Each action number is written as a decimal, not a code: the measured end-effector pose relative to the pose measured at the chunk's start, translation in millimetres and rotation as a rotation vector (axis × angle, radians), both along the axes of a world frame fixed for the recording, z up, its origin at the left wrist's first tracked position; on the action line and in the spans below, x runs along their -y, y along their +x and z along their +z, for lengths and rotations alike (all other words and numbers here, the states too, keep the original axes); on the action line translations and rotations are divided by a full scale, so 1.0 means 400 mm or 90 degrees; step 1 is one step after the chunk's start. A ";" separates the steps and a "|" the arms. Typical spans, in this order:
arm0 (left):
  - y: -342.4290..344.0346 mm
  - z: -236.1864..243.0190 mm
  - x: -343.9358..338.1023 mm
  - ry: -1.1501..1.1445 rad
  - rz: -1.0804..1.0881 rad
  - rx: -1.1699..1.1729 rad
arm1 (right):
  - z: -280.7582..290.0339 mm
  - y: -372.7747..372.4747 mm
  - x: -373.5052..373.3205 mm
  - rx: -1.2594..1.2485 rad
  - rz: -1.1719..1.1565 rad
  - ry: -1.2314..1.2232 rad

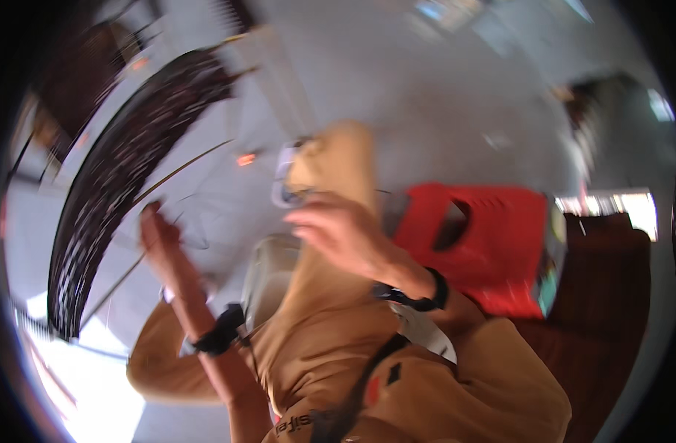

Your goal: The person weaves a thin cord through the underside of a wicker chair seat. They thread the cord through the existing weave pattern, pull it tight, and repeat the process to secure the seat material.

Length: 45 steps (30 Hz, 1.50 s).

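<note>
My left hand (164,240) is raised at the left, beside a long curved dark woven panel (128,159) with light gaps. Thin rods (183,171) run close to its fingers; blur hides whether it grips one. My right hand (338,230) hangs over my tan-trousered leg (345,159) with its fingers stretched out and nothing in them. Each wrist wears a black band, the left one (220,330) bulkier.
Right of my right hand stands a red plastic piece (493,244) with an oval hole, against a dark brown wooden surface (604,295). A small orange-red spot (246,159) shows on the grey floor (441,125). Dark blurred furniture (80,74) stands at the far left.
</note>
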<state>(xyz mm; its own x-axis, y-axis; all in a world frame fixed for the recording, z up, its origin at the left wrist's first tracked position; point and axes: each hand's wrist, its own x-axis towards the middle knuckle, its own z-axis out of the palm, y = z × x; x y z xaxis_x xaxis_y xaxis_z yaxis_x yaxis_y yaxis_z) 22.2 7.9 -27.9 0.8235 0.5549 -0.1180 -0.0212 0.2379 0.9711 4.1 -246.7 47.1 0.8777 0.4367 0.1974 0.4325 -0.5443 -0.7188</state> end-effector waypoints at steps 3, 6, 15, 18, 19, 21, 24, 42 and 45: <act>-0.025 -0.013 -0.002 -0.042 0.016 -0.017 | 0.072 -0.052 0.074 -0.005 -0.105 0.016; -0.040 -0.070 -0.021 -0.174 -0.156 0.079 | 0.143 -0.105 0.201 0.095 -0.249 -0.017; -0.177 -0.190 -0.166 -0.268 -0.305 -0.131 | 0.372 -0.414 0.889 0.029 -0.905 -0.391; -0.198 -0.312 -0.150 -0.337 -0.319 -0.172 | 0.377 -0.712 1.185 -0.338 -0.493 -1.158; -0.204 -0.324 -0.145 -0.332 -0.310 -0.172 | 0.342 -0.714 1.181 -0.430 -0.878 -0.835; -0.228 -0.334 -0.162 -0.272 -0.286 -0.191 | 0.289 -0.688 1.130 -0.476 -1.170 -0.337; -0.259 -0.453 -0.223 -0.178 -0.236 -0.262 | 0.276 -0.643 1.046 -0.400 -1.033 -0.154; -0.319 -0.648 -0.082 -0.248 -0.168 -0.329 | 0.513 -0.503 1.091 0.214 -0.651 0.238; -0.360 -0.670 -0.075 -0.249 -0.113 -0.369 | 0.503 -0.282 0.771 0.125 -0.470 0.172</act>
<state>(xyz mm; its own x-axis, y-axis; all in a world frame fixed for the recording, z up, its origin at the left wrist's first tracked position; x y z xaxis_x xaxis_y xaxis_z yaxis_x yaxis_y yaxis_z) -121.7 38.1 -295.9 0.6427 0.2466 -0.7253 0.5425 0.5221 0.6582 -108.6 -555.1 248.2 0.8593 -0.3265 0.3936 0.1613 -0.5574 -0.8144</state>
